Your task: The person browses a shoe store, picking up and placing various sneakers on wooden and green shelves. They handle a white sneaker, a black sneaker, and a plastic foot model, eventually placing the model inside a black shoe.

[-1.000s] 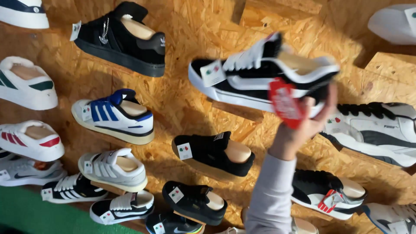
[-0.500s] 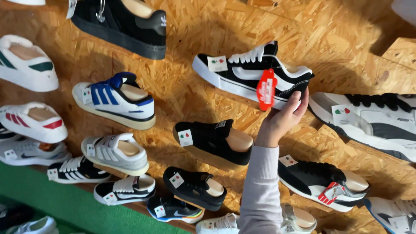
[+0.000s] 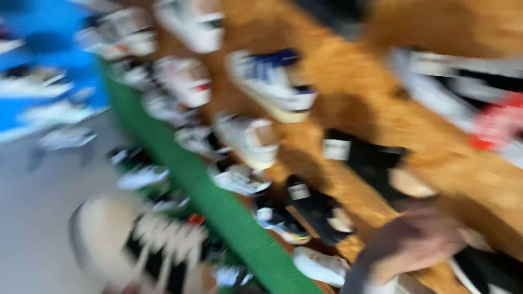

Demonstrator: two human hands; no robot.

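While the whole view is smeared by motion, the right hand (image 3: 419, 245) hangs at the lower right edge of the chipboard display wall (image 3: 348, 92), just beside a black sneaker (image 3: 376, 166) mounted there. Whether its fingers are curled or hold anything cannot be told. A careless brush might knock that shoe off its peg. A cream sneaker (image 3: 147, 250) looms at bottom left, its holder unseen.

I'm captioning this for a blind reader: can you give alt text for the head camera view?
A motion-blurred look down a chipboard wall hung with rows of sneakers, a blue-and-white one near the top. A hand shows at lower right, empty as far as the blur allows. A cream shoe with dark stripes looms at lower left beside a green strip.
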